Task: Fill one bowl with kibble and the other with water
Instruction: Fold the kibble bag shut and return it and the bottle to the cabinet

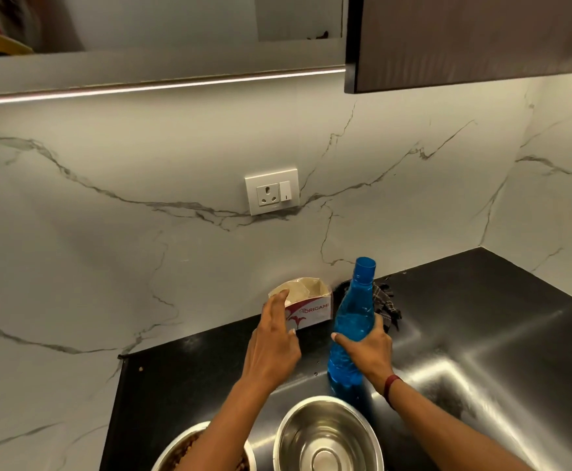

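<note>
A blue plastic bottle [352, 321] with its blue cap on stands upright on the black counter [464, 334]. My right hand [369, 351] is wrapped around its middle. My left hand [274, 348] reaches forward with fingers apart, its fingertips touching the top edge of a white Origami paper pack [308, 304] against the wall. At the bottom edge sit two steel bowls: the left bowl [182, 450] holds brown kibble and is partly hidden by my left forearm, and the right bowl [325, 436] looks to hold nothing.
A dark checked cloth [384, 302] lies behind the bottle. A socket and switch plate [272, 191] is on the marble wall. A dark cabinet [464, 39] hangs overhead at the right. One kibble piece [140, 369] lies near the counter's left edge.
</note>
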